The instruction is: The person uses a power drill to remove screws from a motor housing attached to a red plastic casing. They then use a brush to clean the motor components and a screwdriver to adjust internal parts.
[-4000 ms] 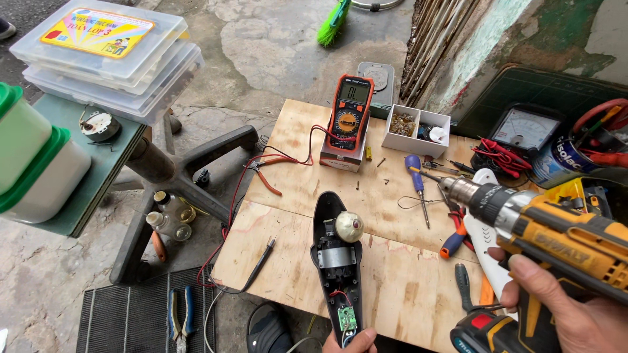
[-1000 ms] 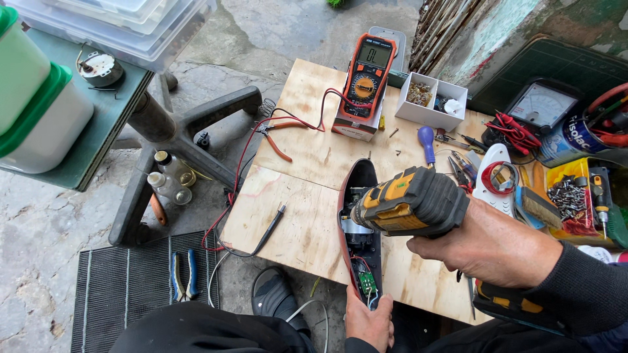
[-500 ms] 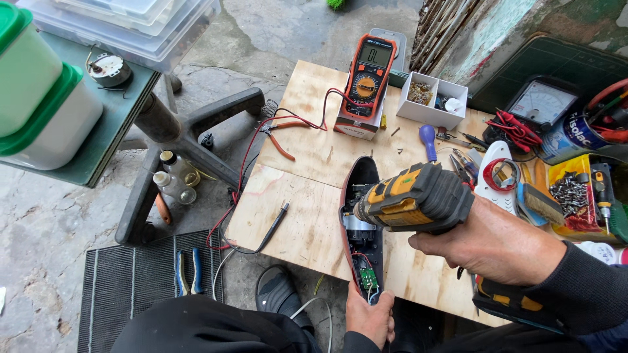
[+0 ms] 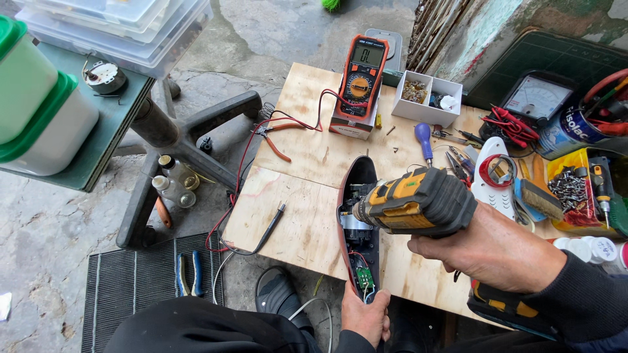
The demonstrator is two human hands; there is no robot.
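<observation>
Our right hand (image 4: pixel 487 252) is wrapped tight around the yellow-and-black cordless drill (image 4: pixel 415 201), whose nose points into the opened dark appliance shell (image 4: pixel 358 225) lying on the plywood desk (image 4: pixel 297 216). Our left hand (image 4: pixel 366 317) clasps the shell's near end. An orange multimeter (image 4: pixel 361 77) stands beyond it.

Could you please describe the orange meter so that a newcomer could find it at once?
Start at the plywood board; at its far edge stands the orange meter, propped on a small box. Unlike the white dial meter farther right, it has a round yellow knob and red leads.
</observation>
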